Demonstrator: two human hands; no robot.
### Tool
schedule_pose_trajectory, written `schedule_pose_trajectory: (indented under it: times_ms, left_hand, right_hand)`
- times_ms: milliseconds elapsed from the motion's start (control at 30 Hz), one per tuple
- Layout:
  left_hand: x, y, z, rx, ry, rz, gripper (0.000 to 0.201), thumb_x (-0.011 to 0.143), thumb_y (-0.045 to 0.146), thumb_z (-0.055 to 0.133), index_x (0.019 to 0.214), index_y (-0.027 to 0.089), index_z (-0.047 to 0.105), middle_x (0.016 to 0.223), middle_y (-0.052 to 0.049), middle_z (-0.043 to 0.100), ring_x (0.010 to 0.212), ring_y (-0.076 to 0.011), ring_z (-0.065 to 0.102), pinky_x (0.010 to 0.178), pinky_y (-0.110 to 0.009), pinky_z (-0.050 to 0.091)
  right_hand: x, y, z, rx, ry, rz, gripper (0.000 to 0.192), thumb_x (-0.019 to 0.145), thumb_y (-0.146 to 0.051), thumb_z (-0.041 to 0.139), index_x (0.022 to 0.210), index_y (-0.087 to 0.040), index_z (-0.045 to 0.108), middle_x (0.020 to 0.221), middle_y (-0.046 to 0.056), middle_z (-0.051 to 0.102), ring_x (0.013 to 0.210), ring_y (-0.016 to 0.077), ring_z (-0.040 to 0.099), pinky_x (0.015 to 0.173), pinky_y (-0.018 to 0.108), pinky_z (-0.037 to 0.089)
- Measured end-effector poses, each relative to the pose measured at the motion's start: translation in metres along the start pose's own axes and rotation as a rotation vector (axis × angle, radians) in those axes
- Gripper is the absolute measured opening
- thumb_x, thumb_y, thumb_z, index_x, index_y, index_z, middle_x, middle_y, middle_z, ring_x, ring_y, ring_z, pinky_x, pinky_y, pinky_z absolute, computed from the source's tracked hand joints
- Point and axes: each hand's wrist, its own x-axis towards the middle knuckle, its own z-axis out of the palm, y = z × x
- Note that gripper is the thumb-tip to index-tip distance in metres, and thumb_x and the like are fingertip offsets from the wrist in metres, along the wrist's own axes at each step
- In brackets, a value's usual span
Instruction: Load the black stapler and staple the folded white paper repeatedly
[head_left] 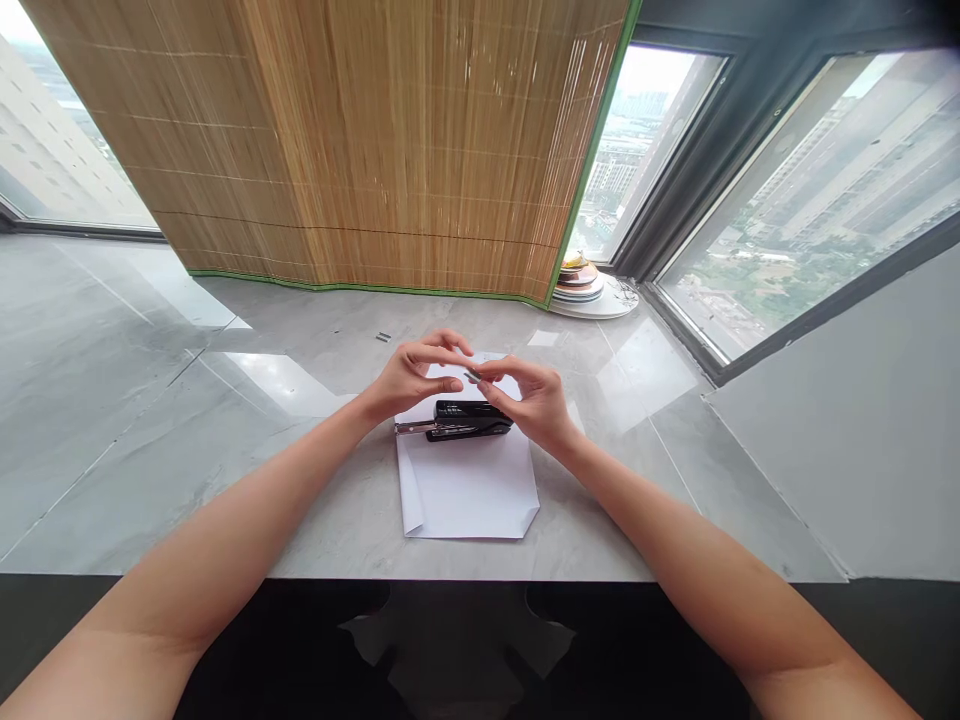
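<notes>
Supporting all the rest: your glossy grey marble-patterned table (pixel 337 530), streaked with window glare. Hazard: a small grey piece dropped here could be lost to sight, its colour being so close.

White paper (pixel 472 490), edges folded, lying before you. Hazard: its turned left side could crease further, if a wrist drags over it.

Your left hand (pixel 420 370), raised, thumb parted from fingers, nothing visible in its grasp. Hazard: a misjudged reach could jog its partner.

Your right hand (pixel 536 400), thumb and forefinger drawn into a pinch. Hazard: pressing too hard could deform the contents.

Black stapler (pixel 471 420), lying across the paper, just below your hands; silver metal rail (pixel 411 428) projecting at its left end. Hazard: the rail could be knocked askew, should a lowering hand catch it.

Thin grey metallic strip (pixel 472 376), apparently staples, pinched at your right fingertips; left-hand contact, cannot tell. Hazard: slipping or snapping, the hold being so narrow.

Short dark grey strips (pixel 384 335), two, on the table beyond your left hand. Hazard: scattering, from a careless sweep.
</notes>
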Motion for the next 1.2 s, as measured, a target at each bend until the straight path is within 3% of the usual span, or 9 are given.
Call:
schedule_pose_trajectory:
  times_ms: [100,200,333,567,733,833,933,1067,1200]
  left_hand:
    - [-0.001,-0.004,-0.021,0.176,0.054,-0.061,0.052,0.090,0.053,0.087,0.137,0.031,0.080,0.125,-0.012,0.077,0.114,-0.0273,0.068,0.092,-0.039,0.053]
    - [-0.009,-0.018,-0.060,0.645,0.197,-0.227,0.036,0.104,0.043,0.064,0.130,0.024,0.081,0.130,-0.011,0.078,0.123,-0.0302,0.068,0.108,-0.046,0.052]
    - [-0.025,-0.044,-0.106,1.023,0.059,-0.468,0.047,0.101,0.025,0.051,0.142,0.020,0.074,0.160,-0.011,0.062,0.150,-0.0338,0.054,0.127,-0.052,0.041]
    - [-0.029,-0.049,-0.115,1.059,0.033,-0.510,0.029,0.093,0.024,0.057,0.103,0.026,0.084,0.127,-0.007,0.081,0.119,-0.0337,0.073,0.104,-0.045,0.056]
    - [-0.022,-0.035,-0.098,0.916,0.196,-0.501,0.002,0.088,0.026,0.070,0.089,0.025,0.072,0.096,-0.007,0.080,0.090,-0.0296,0.072,0.085,-0.041,0.054]
    - [-0.017,-0.032,-0.079,0.672,0.307,-0.490,0.011,0.092,0.030,0.071,0.093,0.024,0.062,0.092,-0.005,0.079,0.080,-0.0223,0.069,0.080,-0.036,0.053]
    - [-0.011,-0.035,-0.057,0.375,0.319,-0.487,0.014,0.097,0.033,0.064,0.098,0.024,0.053,0.089,-0.003,0.075,0.068,-0.0156,0.060,0.067,-0.029,0.048]
    - [-0.006,-0.041,-0.035,0.189,0.252,-0.474,0.014,0.100,0.033,0.062,0.107,0.022,0.062,0.080,0.001,0.061,0.057,-0.0115,0.043,0.055,-0.026,0.037]
    - [-0.006,-0.044,-0.030,0.034,0.267,-0.487,0.022,0.102,0.040,0.064,0.109,0.020,0.072,0.076,0.001,0.049,0.057,-0.0114,0.037,0.052,-0.025,0.035]
  right_hand:
    - [0.008,0.010,-0.014,-0.119,0.093,0.014,0.010,0.096,-0.034,0.076,0.096,-0.027,0.083,0.091,0.002,0.083,0.084,0.0211,0.074,0.084,0.040,0.060]
    - [0.018,0.033,-0.046,-0.307,0.195,0.069,0.015,0.093,-0.038,0.075,0.090,-0.026,0.082,0.089,0.003,0.083,0.083,0.0226,0.075,0.082,0.040,0.059]
    - [0.023,0.070,-0.099,-0.637,0.250,0.248,0.016,0.088,-0.033,0.068,0.082,-0.023,0.079,0.082,0.005,0.082,0.081,0.0263,0.077,0.089,0.042,0.057]
    - [0.014,0.113,-0.126,-0.917,0.171,0.466,0.018,0.086,-0.026,0.061,0.082,-0.022,0.077,0.083,0.010,0.077,0.088,0.0306,0.070,0.093,0.047,0.052]
    - [0.017,0.108,-0.122,-0.910,0.203,0.380,0.014,0.086,-0.030,0.065,0.088,-0.021,0.076,0.098,0.013,0.077,0.094,0.0321,0.066,0.097,0.051,0.051]
    - [0.021,0.081,-0.103,-0.760,0.244,0.236,0.016,0.092,-0.037,0.066,0.090,-0.023,0.074,0.099,0.010,0.077,0.089,0.0281,0.067,0.093,0.048,0.054]
    - [0.019,0.046,-0.066,-0.440,0.021,0.112,0.027,0.102,-0.046,0.062,0.090,-0.024,0.072,0.092,0.007,0.076,0.087,0.0244,0.068,0.084,0.041,0.056]
    - [0.006,0.014,-0.016,-0.217,-0.449,0.013,0.034,0.096,-0.048,0.077,0.122,-0.026,0.072,0.122,0.008,0.076,0.109,0.0253,0.069,0.093,0.040,0.056]
    - [-0.002,0.012,0.001,-0.285,-0.576,0.013,0.033,0.094,-0.033,0.080,0.125,-0.024,0.070,0.115,0.007,0.077,0.103,0.0239,0.070,0.091,0.037,0.054]
